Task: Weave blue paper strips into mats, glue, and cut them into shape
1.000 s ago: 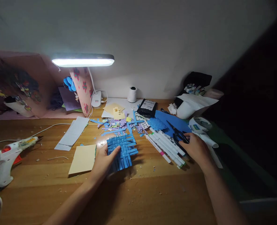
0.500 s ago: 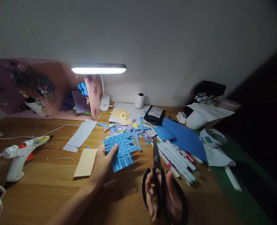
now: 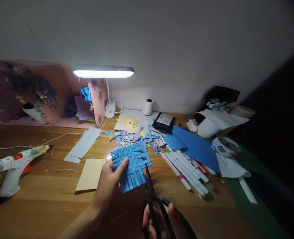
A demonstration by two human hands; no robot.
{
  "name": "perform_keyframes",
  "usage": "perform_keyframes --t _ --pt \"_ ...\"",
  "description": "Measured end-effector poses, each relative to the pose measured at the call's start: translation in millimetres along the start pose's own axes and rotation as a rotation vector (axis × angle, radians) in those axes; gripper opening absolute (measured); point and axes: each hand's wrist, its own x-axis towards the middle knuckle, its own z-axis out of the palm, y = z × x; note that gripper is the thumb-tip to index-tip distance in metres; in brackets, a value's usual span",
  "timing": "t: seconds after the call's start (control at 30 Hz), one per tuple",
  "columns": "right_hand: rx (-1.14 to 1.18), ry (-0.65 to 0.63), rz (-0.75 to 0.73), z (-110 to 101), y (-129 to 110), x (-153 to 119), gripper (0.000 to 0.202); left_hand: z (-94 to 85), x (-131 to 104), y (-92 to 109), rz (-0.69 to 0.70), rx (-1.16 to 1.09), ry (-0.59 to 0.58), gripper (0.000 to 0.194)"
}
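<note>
woven blue paper piece (image 3: 134, 162) is just below centre of frame, probably super light, a bit floppy, loose strip ends easy to tear, so i'd pinch the tight weave in the middle. left hand (image 3: 107, 181) has it pinched, thumb on top. right hand (image 3: 161, 215) has its fingers in the handles of the scissors (image 3: 150, 191), lower centre. half a second ago the scissors were clear of the weave, now they're at its right edge, slightly open.
</note>
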Motion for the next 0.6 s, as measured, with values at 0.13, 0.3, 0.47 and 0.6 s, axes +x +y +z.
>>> perform_keyframes --t 0.13,0.3,0.47,0.6 --pt "0.027 0.021 0.004 0 2 1 0.073 5.1 -5 0 -0.002 0.015 -0.039 0.044" --pt "0.069 0.054 0.021 1 3 2 0.069 6.0 -5 -1 0.01 0.055 -0.034 0.04" --pt "-0.012 0.011 0.045 -4 -5 3 0.068 4.9 -3 -4 0.01 0.083 -0.053 0.04" --pt "-0.095 -0.046 0.05 -7 -13 4 0.069 3.7 -1 -6 0.024 0.096 -0.058 0.039"
